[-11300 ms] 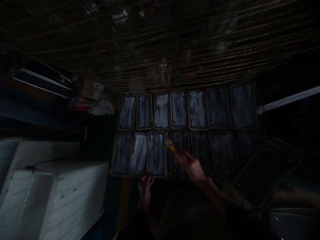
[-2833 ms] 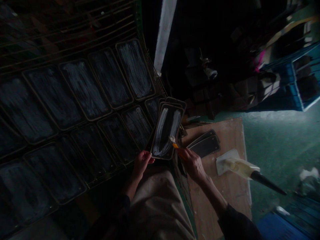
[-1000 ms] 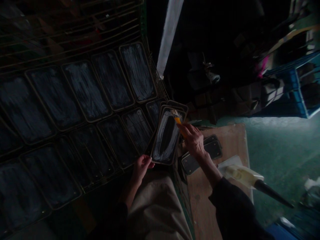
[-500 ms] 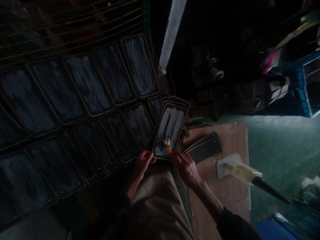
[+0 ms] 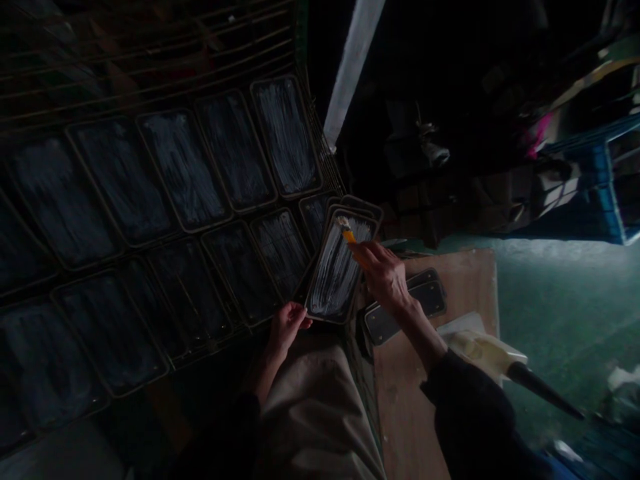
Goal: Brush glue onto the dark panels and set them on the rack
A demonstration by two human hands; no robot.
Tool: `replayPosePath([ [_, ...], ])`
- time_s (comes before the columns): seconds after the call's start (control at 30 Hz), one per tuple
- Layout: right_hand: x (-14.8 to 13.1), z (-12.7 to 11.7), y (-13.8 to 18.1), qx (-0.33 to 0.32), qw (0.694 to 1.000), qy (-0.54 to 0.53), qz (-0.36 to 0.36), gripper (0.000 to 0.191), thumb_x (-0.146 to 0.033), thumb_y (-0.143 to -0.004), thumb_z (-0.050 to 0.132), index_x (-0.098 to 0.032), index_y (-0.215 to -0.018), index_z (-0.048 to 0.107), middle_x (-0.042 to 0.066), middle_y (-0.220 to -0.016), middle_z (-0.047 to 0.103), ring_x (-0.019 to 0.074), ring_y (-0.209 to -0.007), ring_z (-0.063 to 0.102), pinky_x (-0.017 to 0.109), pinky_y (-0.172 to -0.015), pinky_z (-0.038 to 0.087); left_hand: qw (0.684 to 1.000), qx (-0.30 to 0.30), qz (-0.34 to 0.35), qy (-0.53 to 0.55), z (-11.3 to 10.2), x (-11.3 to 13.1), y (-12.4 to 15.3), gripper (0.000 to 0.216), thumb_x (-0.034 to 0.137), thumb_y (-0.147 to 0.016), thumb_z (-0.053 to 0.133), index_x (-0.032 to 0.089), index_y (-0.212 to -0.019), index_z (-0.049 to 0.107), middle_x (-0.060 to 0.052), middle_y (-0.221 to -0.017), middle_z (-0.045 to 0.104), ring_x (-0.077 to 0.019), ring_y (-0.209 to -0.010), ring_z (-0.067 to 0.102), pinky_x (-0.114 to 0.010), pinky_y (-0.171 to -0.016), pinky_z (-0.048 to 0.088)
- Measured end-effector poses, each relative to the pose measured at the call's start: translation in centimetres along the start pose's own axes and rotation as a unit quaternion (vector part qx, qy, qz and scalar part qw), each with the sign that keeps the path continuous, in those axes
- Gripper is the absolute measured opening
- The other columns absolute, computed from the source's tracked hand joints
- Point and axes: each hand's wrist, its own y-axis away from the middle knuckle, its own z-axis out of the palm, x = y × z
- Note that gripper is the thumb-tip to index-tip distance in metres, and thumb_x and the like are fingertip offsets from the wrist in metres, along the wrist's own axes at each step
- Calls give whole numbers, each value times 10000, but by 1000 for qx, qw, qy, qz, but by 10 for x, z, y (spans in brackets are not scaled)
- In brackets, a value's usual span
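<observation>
A dark rectangular panel with rounded corners (image 5: 333,280) lies tilted on top of similar panels, its face streaked with a whitish coating. My left hand (image 5: 289,322) pinches its near left corner between thumb and fingers. In my right hand (image 5: 383,270) is a paintbrush (image 5: 349,235) with a yellow handle, its bristles against the panel's far end. Beneath my right forearm, more dark panels (image 5: 385,323) with small dots near their ends rest on a wooden board.
Rows of coated panels (image 5: 185,170) cover a wire rack on the left. The wooden board (image 5: 410,407) holds a pale container with a dark-handled tool (image 5: 543,389) at right. A blue crate (image 5: 590,193) stands beyond, and a pale post (image 5: 353,70) rises at the back.
My right hand has moved the brush from the panel's near end up to its far end. The left hand stays at the corner. More of the panels on the board now show.
</observation>
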Motion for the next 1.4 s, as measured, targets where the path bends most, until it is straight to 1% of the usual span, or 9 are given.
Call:
replayPosePath([
  [0.2, -1, 17, 10, -39, 999, 14, -24, 340, -183, -974, 422, -235, -1296, 516, 63, -1085, 606, 177, -883, 556, 285, -760, 423, 1000, 1, 7, 3, -1, -1, 1, 396, 446, -644, 770, 136, -788, 570, -12, -640, 653, -162, -548, 673, -274, -548, 570],
  [0.43, -41, 30, 90, -150, 985, -56, -68, 301, -209, -984, 414, -211, -1259, 535, 76, -1022, 621, 172, -829, 561, 301, -719, 425, 1000, 6, 10, -9, -1, 1, 2, 323, 391, -685, 726, 134, -794, 564, 2, -628, 646, -141, -529, 656, -258, -538, 562],
  [0.57, -53, 23, 118, -184, 971, -148, -22, 272, -208, -985, 412, -235, -1206, 569, 51, -978, 634, 155, -814, 587, 272, -707, 450, 1000, 10, 1, -13, -1, 1, 2, 303, 370, -685, 723, 135, -794, 565, 4, -622, 645, -138, -531, 655, -256, -542, 560],
  [0.7, -53, 16, 117, -86, 959, -243, 119, 250, -245, -975, 440, -244, -1169, 597, 41, -963, 634, 137, -827, 617, 224, -702, 478, 1000, 5, 7, -15, -2, -1, 2, 301, 370, -694, 720, 132, -806, 573, -2, -649, 650, -144, -558, 668, -255, -544, 561],
  [0.77, -56, 20, 115, -48, 952, -260, 153, 263, -254, -974, 440, -248, -1182, 601, 49, -979, 632, 142, -846, 624, 219, -706, 483, 1000, 7, 2, -16, -2, -1, 2, 305, 370, -694, 722, 130, -812, 577, -4, -653, 651, -150, -563, 672, -261, -548, 565],
  [0.93, -75, 41, 132, -93, 946, -281, 136, 303, -218, -980, 398, -258, -1206, 595, 65, -1036, 630, 153, -892, 627, 232, -742, 492, 1000, 12, -3, -18, -3, -1, 2, 305, 360, -692, 727, 124, -828, 588, -9, -668, 660, -146, -554, 669, -261, -555, 564],
  [1.1, -72, 43, 161, -85, 934, -284, 202, 255, -236, -967, 441, -232, -1153, 616, 45, -940, 641, 138, -804, 636, 214, -674, 491, 1000, 16, 11, -18, -2, -3, 1, 298, 357, -688, 726, 130, -817, 583, -2, -650, 653, -143, -539, 663, -254, -543, 553],
  [1.23, -46, 30, 155, -20, 940, -241, 240, 239, -239, -958, 457, -226, -1135, 618, 44, -967, 656, 152, -852, 647, 233, -709, 504, 999, 21, 7, -43, -1, -3, -2, 273, 348, -691, 717, 137, -792, 576, 11, -608, 635, -139, -514, 655, -238, -517, 536],
  [1.4, -19, 16, 114, 71, 961, -172, 203, 286, -196, -945, 448, -228, -1185, 600, 65, -1044, 641, 172, -909, 631, 275, -782, 506, 998, 8, 26, -51, -1, -1, -3, 303, 380, -711, 706, 138, -828, 566, 7, -649, 639, -144, -534, 665, -245, -520, 548],
])
